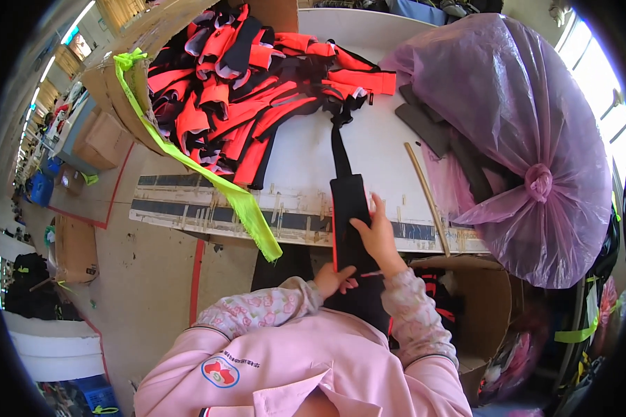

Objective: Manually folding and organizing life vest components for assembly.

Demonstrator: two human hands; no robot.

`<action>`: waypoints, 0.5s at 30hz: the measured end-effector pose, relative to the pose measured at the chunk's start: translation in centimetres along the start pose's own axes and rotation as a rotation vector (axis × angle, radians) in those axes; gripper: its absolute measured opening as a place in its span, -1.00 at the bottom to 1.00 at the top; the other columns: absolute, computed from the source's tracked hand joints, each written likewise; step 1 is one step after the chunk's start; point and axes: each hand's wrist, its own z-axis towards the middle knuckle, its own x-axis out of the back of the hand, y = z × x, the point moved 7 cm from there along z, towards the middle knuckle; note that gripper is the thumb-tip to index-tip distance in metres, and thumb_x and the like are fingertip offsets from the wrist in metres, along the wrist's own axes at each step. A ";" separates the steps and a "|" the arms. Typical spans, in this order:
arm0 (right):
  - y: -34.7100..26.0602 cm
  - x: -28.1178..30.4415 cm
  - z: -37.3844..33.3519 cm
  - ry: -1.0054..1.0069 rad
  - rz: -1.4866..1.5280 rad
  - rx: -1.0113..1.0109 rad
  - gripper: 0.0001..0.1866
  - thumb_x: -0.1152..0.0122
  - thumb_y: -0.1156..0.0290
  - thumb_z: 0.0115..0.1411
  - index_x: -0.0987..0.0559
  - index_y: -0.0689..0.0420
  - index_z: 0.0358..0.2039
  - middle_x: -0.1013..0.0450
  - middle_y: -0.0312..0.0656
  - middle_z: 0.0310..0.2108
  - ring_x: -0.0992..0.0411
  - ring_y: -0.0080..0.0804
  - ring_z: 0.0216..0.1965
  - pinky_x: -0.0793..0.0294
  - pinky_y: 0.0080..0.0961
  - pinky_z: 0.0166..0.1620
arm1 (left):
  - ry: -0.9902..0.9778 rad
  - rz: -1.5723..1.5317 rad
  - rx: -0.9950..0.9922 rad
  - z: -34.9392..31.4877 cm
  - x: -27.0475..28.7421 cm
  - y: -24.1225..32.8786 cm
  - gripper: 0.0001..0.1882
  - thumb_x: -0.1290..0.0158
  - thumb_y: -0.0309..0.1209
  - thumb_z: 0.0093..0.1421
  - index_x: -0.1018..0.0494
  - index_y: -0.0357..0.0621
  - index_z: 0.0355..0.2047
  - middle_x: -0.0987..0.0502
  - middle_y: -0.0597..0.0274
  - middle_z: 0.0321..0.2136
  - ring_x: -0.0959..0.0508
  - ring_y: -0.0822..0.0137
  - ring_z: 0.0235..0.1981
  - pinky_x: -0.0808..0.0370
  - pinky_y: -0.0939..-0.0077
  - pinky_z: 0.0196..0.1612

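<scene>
Your left hand (332,279) has its fingers clamped on the lower end of a flat black fabric panel with a red edge (350,208), which extends past the near edge of the white-topped table (379,149). Your right hand (378,240) rests its thumb on the panel, index finger spread apart; I cannot tell whether its hidden fingers grip. A heap of orange-red and black fabric pieces (236,115) covers that table's far left; a knotted, translucent purple plastic bag (528,118) bulges at its right.

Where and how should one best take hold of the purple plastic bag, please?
Probably by the tied knot of the purple plastic bag, coming from the near side. The bag gathers there into a compact lump facing the camera, while the rest bulges wide. The right hand is nearer, but its thumb is on the black strip.
</scene>
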 end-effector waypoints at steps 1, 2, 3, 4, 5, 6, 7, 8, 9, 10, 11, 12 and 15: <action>1.6 0.6 -0.8 -0.087 0.153 -0.087 -0.38 -0.19 0.53 0.04 -0.20 0.30 0.12 -0.42 -0.05 -0.11 -0.42 -0.31 -0.12 -0.38 -0.46 -0.05 | -0.081 0.095 -0.040 -0.1 -0.8 0.2 -0.72 -0.02 -0.29 0.17 -0.44 -0.32 -0.30 -0.54 0.08 -0.57 -0.53 0.39 -0.61 -0.48 0.58 -0.59; 2.2 2.1 -1.6 -0.114 0.266 -0.058 -0.40 -0.18 0.56 0.04 -0.22 0.31 0.11 -0.41 -0.11 -0.10 -0.39 -0.38 -0.09 -0.36 -0.48 -0.02 | -0.246 0.207 -0.040 -0.6 -2.1 0.3 -0.71 -0.04 -0.30 0.15 -0.45 -0.32 -0.26 -0.56 0.10 -0.47 -0.55 0.40 -0.49 -0.51 0.56 -0.44; 2.6 4.0 -2.7 -0.143 0.379 -0.027 -0.43 -0.16 0.58 0.05 -0.24 0.32 0.10 -0.40 -0.17 -0.08 -0.36 -0.45 -0.07 -0.33 -0.50 0.01 | -0.243 0.206 -0.040 -1.0 -2.0 1.0 -0.71 -0.04 -0.30 0.15 -0.45 -0.32 -0.26 -0.56 0.10 -0.47 -0.55 0.40 -0.49 -0.51 0.56 -0.44; 2.6 6.3 -4.3 -0.150 0.426 -0.073 -0.46 -0.14 0.60 0.05 -0.27 0.32 0.08 -0.40 -0.18 -0.09 -0.36 -0.45 -0.07 -0.33 -0.52 0.00 | -0.578 0.337 -0.132 -2.3 -3.9 2.3 -0.70 -0.06 -0.31 0.15 -0.45 -0.31 -0.23 -0.56 0.13 -0.40 -0.54 0.41 -0.41 -0.49 0.55 -0.34; 1.8 8.9 -6.3 -0.161 0.473 -0.119 -0.49 -0.13 0.62 0.04 -0.30 0.31 0.06 -0.39 -0.19 -0.09 -0.35 -0.46 -0.07 -0.33 -0.54 0.00 | -0.909 0.465 -0.225 -4.5 -5.4 3.7 -0.69 -0.07 -0.32 0.14 -0.45 -0.31 -0.19 -0.56 0.16 -0.33 -0.54 0.42 -0.33 -0.48 0.54 -0.25; 1.1 11.3 -8.6 -0.244 0.516 -0.184 -0.49 -0.10 0.66 0.02 -0.32 0.31 0.04 -0.39 -0.22 -0.07 -0.35 -0.47 -0.06 -0.29 -0.53 0.04 | -0.946 0.585 -0.141 -4.8 -5.1 6.0 -0.68 -0.10 -0.34 0.12 -0.45 -0.26 -0.16 -0.53 0.18 -0.23 -0.50 0.42 -0.20 -0.43 0.53 -0.11; 2.5 14.0 -10.8 -0.244 0.468 -0.197 -0.45 -0.09 0.69 -0.04 -0.32 0.30 0.05 -0.41 -0.23 -0.09 -0.35 -0.47 -0.05 -0.28 -0.52 0.06 | -0.820 0.690 -0.241 -4.1 -4.3 8.9 -0.68 -0.12 -0.33 0.10 -0.45 -0.22 -0.16 -0.53 0.20 -0.26 -0.51 0.42 -0.23 -0.44 0.53 -0.13; 3.3 16.4 -13.3 -0.260 0.421 -0.270 -0.48 -0.09 0.70 -0.07 -0.37 0.30 0.00 -0.42 -0.25 -0.12 -0.36 -0.49 -0.07 -0.30 -0.54 0.04 | -0.617 0.686 -0.300 -2.6 -2.6 11.3 -0.68 -0.13 -0.34 0.09 -0.46 -0.21 -0.17 -0.54 0.21 -0.29 -0.52 0.42 -0.25 -0.44 0.53 -0.13; 5.6 18.8 -15.6 -0.242 0.366 -0.315 -0.50 -0.10 0.71 -0.11 -0.41 0.29 -0.05 -0.45 -0.26 -0.19 -0.40 -0.49 -0.14 -0.34 -0.53 -0.01 | -0.383 0.638 -0.497 -1.3 -0.4 14.8 -0.71 -0.12 -0.32 0.09 -0.47 -0.18 -0.21 -0.55 0.24 -0.33 -0.51 0.44 -0.27 -0.43 0.54 -0.17; 7.5 21.2 -18.1 -0.248 0.319 -0.428 -0.49 -0.11 0.72 -0.12 -0.42 0.28 -0.06 -0.45 -0.27 -0.18 -0.39 -0.49 -0.13 -0.34 -0.52 -0.01 | -0.091 0.540 -0.432 0.0 2.8 17.5 -0.74 -0.11 -0.33 0.10 -0.47 -0.19 -0.23 -0.56 0.21 -0.35 -0.52 0.42 -0.28 -0.44 0.52 -0.17; 9.5 23.4 -20.4 -0.258 0.267 -0.535 -0.49 -0.13 0.73 -0.14 -0.43 0.26 -0.06 -0.45 -0.28 -0.18 -0.38 -0.48 -0.12 -0.34 -0.51 -0.02 | 0.123 0.544 -0.588 1.8 6.7 19.8 -0.75 -0.10 -0.34 0.10 -0.47 -0.19 -0.23 -0.56 0.17 -0.33 -0.53 0.41 -0.27 -0.43 0.52 -0.15; 12.6 26.1 -22.9 -0.196 0.176 -0.594 -0.49 -0.14 0.72 -0.14 -0.43 0.25 -0.07 -0.46 -0.25 -0.20 -0.40 -0.45 -0.15 -0.36 -0.51 -0.04 | 0.346 0.640 -0.796 2.6 10.1 22.8 -0.75 -0.11 -0.34 0.08 -0.47 -0.19 -0.26 -0.55 0.13 -0.34 -0.53 0.29 -0.27 -0.43 0.47 -0.14; 17.7 30.5 -27.8 -0.041 -0.474 -0.713 -0.49 -0.18 0.69 -0.14 -0.44 0.24 -0.08 -0.47 -0.16 -0.22 -0.43 -0.38 -0.20 -0.38 -0.49 -0.08 | 0.836 1.322 -0.998 5.1 17.6 29.5 -0.60 -0.16 -0.29 -0.01 -0.38 -0.09 -0.15 -0.41 0.11 -0.19 -0.38 0.07 -0.12 -0.30 0.24 -0.02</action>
